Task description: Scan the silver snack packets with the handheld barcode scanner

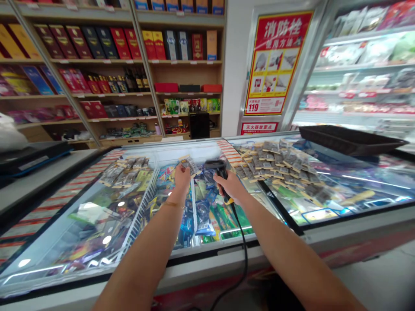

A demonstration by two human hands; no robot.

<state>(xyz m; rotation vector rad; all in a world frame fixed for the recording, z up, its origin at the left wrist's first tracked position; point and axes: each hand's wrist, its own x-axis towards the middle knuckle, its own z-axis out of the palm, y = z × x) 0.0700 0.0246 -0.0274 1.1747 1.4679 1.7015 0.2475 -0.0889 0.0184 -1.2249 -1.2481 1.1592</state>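
My left hand [182, 176] is closed on a small snack packet [190, 165], a clear pouch with a tan edge, held above the open part of the chest freezer [181, 271]. Wrapped round the handle of a black barcode scanner [216, 164] is my right hand [231, 185]. The scanner's head points left towards the packet, with a gap between them. From its handle a black cable [245, 246] runs down over the freezer's front edge. Beneath both hands lie colourful frozen-food wrappers [202, 211] in wire-divided compartments.
Many similar packets [275, 162] lie heaped on the right glass lid, and a smaller pile [126, 170] rests on the left lid. A black tray [350, 139] sits at the back right. Shelves of boxes [126, 43] stand behind, beside a red poster [277, 65].
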